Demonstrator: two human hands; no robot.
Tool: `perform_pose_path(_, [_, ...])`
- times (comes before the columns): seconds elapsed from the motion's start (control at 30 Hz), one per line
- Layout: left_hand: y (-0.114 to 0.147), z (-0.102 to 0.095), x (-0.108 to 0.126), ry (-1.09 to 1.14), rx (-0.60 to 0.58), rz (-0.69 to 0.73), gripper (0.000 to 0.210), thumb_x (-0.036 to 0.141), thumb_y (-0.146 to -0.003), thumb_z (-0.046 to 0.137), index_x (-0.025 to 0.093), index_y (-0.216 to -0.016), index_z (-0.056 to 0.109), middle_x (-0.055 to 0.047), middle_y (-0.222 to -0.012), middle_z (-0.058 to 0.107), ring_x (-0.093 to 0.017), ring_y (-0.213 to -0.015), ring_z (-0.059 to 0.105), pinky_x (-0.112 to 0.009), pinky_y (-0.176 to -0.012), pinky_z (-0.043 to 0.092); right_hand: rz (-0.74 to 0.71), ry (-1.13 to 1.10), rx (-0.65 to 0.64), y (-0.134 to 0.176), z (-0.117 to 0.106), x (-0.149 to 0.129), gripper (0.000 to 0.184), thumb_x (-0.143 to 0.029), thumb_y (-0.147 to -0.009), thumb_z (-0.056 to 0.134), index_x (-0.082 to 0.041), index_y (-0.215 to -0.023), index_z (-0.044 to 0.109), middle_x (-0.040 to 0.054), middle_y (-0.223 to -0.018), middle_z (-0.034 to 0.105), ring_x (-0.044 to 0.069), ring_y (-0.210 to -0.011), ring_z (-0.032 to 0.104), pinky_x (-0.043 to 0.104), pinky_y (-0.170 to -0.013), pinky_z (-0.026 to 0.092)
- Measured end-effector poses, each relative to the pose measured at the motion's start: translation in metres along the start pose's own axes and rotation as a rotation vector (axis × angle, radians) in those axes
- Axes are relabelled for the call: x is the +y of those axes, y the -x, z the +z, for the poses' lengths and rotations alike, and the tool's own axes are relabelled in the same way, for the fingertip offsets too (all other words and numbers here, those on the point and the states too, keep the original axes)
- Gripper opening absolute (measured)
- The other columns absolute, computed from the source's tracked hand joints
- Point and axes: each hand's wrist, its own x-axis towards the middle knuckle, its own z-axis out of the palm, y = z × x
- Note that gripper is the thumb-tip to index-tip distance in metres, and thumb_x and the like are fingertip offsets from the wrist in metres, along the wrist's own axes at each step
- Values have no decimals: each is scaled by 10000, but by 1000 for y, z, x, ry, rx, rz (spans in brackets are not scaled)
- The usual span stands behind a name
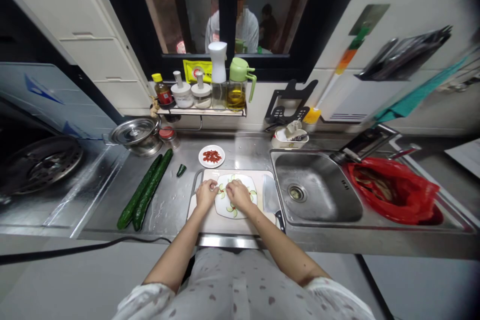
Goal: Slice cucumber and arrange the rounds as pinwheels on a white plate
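Note:
A white square plate (225,211) lies on a pale cutting board (213,227). Around it are thin cucumber slices (233,211) in small fans, with bits of red among them. At the plate's left edge, my left hand (206,195) has its fingers curled and the fingertips close to a slice. My right hand (240,196) is over the plate's middle, fingers drawn together and pointing down. Whatever either hand pinches is too small or hidden to name. A cleaver (269,194) rests on the board's right side, its black handle towards me. Behind the board sits a small white dish (201,161) of red berry-like pieces.
Two whole cucumbers (150,190) and a cucumber end (181,170) lie left. A lidded steel pot (140,135) and red-lidded jar (168,137) stand behind them. To the right are the sink (318,195) and a red plastic bag (397,195). A condiment shelf (210,111) hangs behind.

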Motion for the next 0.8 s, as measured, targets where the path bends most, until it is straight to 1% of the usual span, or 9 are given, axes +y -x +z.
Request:
perform_pose_path(0.2, [2,1,3,-41,-14,-5,194,274,-746,647,223,-932,665,-22,-852,644,-184,-866,585,-303,-816,377,16,-11,-8,0,1,-5,177,-268,-912,479,-188,-914,638,74,-957,601,200,-954,482,284,-770,347])
perform_pose_path(0.4, [2,4,5,-85,-32,-3,198,284,-748,650,238,-940,666,-26,-857,639,-195,-881,578,-313,-816,367,32,7,-22,-5,5,-8,181,-255,-914,467,-193,-916,637,75,-964,604,197,-935,492,286,-775,344])
perform_pose_path(0.8, [-1,8,2,-114,-37,4,195,283,-747,650,239,-935,669,-32,-877,647,-203,-893,571,-328,-833,362,3,46,-41,-10,6,-11,189,-232,-911,460,-183,-905,643,84,-963,612,200,-917,502,287,-758,344])
